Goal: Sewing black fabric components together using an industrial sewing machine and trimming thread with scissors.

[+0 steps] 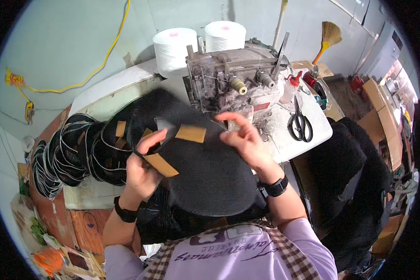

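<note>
A black fabric piece with a rounded near end spreads between my two hands in front of the sewing machine. One tan rectangular patch lies on its upper part. A second tan patch sits at the left edge, beside my left hand. That hand is closed on the left edge, some fingers hidden under the cloth. My right hand grips the upper right edge, its thumb and index finger curved around it. The far end of the cloth is blurred.
A lint-covered sewing machine stands ahead, with two white thread cones behind it. Black scissors lie on the white table. Stitched black pieces with white edging line up at left. A black fabric heap fills the right.
</note>
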The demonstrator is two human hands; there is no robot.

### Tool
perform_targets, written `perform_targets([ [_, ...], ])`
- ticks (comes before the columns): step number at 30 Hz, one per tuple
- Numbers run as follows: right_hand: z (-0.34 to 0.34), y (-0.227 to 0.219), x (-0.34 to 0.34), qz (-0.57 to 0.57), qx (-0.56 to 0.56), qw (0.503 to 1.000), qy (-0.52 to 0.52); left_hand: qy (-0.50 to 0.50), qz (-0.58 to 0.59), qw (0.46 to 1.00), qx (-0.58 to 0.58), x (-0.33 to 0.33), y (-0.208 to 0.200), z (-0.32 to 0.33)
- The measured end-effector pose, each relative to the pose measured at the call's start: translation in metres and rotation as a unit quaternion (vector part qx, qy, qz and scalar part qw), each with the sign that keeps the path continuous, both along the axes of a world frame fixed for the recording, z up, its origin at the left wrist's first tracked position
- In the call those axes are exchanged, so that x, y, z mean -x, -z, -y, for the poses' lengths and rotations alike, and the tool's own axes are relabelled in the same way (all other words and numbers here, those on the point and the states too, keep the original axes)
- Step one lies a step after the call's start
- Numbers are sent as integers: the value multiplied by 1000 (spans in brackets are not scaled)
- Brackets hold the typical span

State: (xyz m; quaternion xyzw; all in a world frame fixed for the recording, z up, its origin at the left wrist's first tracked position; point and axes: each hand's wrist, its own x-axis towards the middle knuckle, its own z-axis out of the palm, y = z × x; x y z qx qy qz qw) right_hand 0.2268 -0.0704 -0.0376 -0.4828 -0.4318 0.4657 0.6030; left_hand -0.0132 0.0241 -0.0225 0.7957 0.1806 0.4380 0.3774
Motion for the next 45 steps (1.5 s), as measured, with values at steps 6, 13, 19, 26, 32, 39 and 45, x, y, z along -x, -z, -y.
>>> perform_targets([
  [6,-9,39,40,-85,-24,993,83,46,206,904,371,-42,-26,-41],
  [13,-16,33,59,-104,3,993,-53,85,328,783,522,26,-21,-119],
  [19,-13,30,42,-155,14,987,-42,82,230,767,594,54,-19,-10],
  [26,3,37,36,150,-108,980,66,41,-204,977,-40,14,-20,32],
  [32,25,21,32,238,-107,964,57,-31,-358,907,-220,-14,-12,-2],
  [39,30,19,46,429,-212,874,87,35,-224,973,-43,-1,-23,3],
  [45,19,46,52,459,-215,850,144,128,-1,922,365,-5,-26,20],
])
